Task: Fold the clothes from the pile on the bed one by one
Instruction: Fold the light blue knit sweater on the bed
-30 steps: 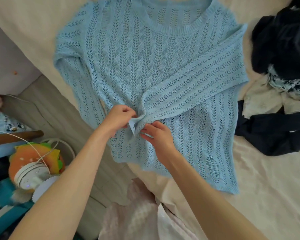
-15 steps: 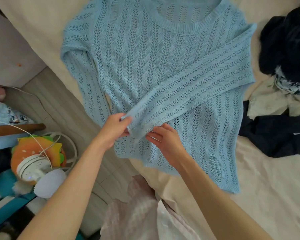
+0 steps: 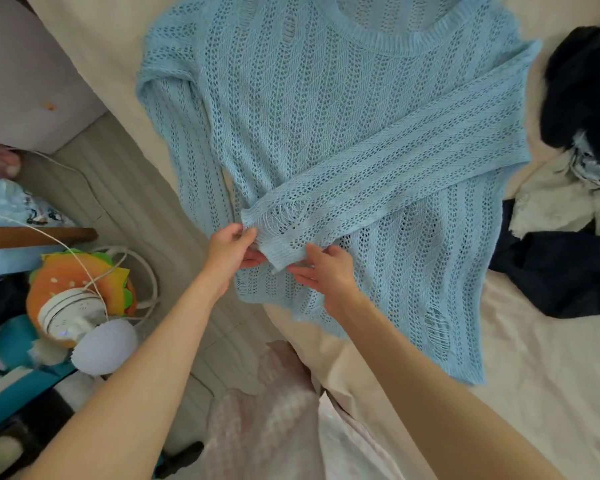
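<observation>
A light blue open-knit sweater [image 3: 326, 126] lies flat on the cream bed [image 3: 551, 375], neckline at the top. Its right sleeve [image 3: 395, 188] is folded diagonally across the body toward the lower left. My left hand [image 3: 232, 251] pinches the cuff's left corner. My right hand [image 3: 326, 271] holds the cuff's lower edge between thumb and fingers, over the sweater's hem. The other sleeve [image 3: 184, 150] hangs down along the bed's left edge.
A pile of dark and white clothes [image 3: 575, 202] sits on the bed at the right. On the floor to the left are a burger-shaped plush [image 3: 84, 282], a white device with a cable [image 3: 70, 317] and other clutter. Pale pink fabric [image 3: 274, 427] lies below.
The cuff, bunched between my hands a second ago, has been spread flat and pulled leftward. Both hands have shifted slightly apart along its edge.
</observation>
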`<state>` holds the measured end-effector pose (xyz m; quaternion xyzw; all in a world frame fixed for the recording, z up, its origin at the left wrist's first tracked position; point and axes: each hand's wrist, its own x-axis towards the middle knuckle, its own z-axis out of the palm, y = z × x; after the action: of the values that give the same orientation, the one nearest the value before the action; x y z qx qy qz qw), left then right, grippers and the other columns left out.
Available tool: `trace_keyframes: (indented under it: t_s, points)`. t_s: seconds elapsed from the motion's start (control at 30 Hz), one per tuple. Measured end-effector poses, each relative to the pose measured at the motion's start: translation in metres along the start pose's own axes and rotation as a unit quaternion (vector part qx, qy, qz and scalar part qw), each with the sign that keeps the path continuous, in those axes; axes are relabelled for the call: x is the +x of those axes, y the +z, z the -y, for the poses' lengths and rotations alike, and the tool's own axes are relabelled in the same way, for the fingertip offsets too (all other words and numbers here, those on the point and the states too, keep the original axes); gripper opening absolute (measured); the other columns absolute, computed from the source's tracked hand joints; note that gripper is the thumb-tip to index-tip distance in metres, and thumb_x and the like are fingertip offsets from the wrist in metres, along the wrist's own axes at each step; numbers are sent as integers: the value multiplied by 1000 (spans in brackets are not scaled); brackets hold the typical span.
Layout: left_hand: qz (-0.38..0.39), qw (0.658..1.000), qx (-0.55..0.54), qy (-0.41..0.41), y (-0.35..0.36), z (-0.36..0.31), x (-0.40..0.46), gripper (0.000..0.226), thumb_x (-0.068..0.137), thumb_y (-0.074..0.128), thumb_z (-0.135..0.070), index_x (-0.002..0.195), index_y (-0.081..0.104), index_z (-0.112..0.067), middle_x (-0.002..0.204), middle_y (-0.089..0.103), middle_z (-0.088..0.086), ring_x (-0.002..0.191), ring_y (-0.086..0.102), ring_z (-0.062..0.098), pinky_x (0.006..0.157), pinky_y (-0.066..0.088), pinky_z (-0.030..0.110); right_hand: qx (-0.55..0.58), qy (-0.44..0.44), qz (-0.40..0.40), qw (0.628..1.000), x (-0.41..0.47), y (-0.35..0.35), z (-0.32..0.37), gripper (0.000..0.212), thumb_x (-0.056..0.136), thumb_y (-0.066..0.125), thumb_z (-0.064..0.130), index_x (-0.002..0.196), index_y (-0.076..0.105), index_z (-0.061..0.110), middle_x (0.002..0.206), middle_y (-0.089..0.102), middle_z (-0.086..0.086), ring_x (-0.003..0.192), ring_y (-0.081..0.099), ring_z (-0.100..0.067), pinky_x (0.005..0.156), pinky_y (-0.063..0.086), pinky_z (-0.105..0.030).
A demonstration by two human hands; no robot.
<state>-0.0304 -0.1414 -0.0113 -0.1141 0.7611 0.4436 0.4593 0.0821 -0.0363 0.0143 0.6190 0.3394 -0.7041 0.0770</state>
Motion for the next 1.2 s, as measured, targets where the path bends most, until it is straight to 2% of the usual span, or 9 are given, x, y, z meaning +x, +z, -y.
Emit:
trace_keyframes:
  t_s: [0.17,0.37,0.5,0.63,0.73,0.9,1.0,1.07,1.2]
  points:
    - [-127,986,103,46,-15,29,10,23,96,49,-12,118,52,-12,107,54,2,95,55,20,84,47,33,-243,-89,-76,963,-5,-18,-11,21,95,53,29,80,53,14,70,64,-2,64,60,-17,66,49,-34]
    - [-45,989,119,70,-14,43,12,11,93,56,-23,99,57,-14,91,58,-6,82,53,8,69,40,14,-502,-400,-139,754,-1,-27,-27,23,87,53,19,100,65,5,102,64,-12,96,57,-34,79,47,-44]
    - [-113,988,51,89,-26,57,0,13,98,47,-25,94,48,-12,80,52,-5,74,50,11,69,41,22,-569,-400,-93,712,0,-31,-39,37,82,55,19,115,60,1,118,60,-17,112,55,-40,90,48,-52]
    - [-233,962,40,134,-41,59,-34,9,99,42,-18,100,41,-10,73,43,-6,61,43,-2,57,35,9,-615,-366,-43,697,-2,-38,-48,52,92,55,23,140,40,6,150,35,-15,142,25,-32,115,24,-49]
    - [-191,968,68,150,-45,65,-50,13,99,45,-21,99,41,-9,71,42,-1,54,42,-3,52,34,10,-674,-345,-16,653,-3,-42,-50,62,95,51,30,150,23,16,158,13,-11,147,5,-29,117,8,-45]
    - [-129,986,99,35,-56,90,-40,34,89,63,-17,118,47,-9,101,54,7,87,53,20,68,39,27,-739,-309,12,599,-11,-43,-50,62,98,42,36,152,15,21,160,-7,-9,146,-9,-29,117,0,-47]
    - [-97,976,182,-69,-62,109,-37,33,88,60,-9,120,50,-6,103,57,14,69,54,24,51,43,23,-747,-296,16,595,-16,-43,-47,52,99,41,34,147,30,17,160,4,-9,147,2,-29,115,9,-47]
    - [-58,976,178,-107,-64,116,-35,27,90,58,-10,116,53,-6,93,57,15,60,48,20,40,41,18,-704,-348,-17,619,-19,-39,-42,41,98,44,32,131,53,9,145,41,-14,135,35,-32,106,27,-48]
    - [-68,985,145,-64,-78,106,-11,29,94,53,-15,121,55,-4,118,60,20,106,57,34,88,48,37,-628,-494,-114,590,-18,-18,-21,40,88,41,34,102,67,9,104,66,-11,97,62,-34,82,46,-47]
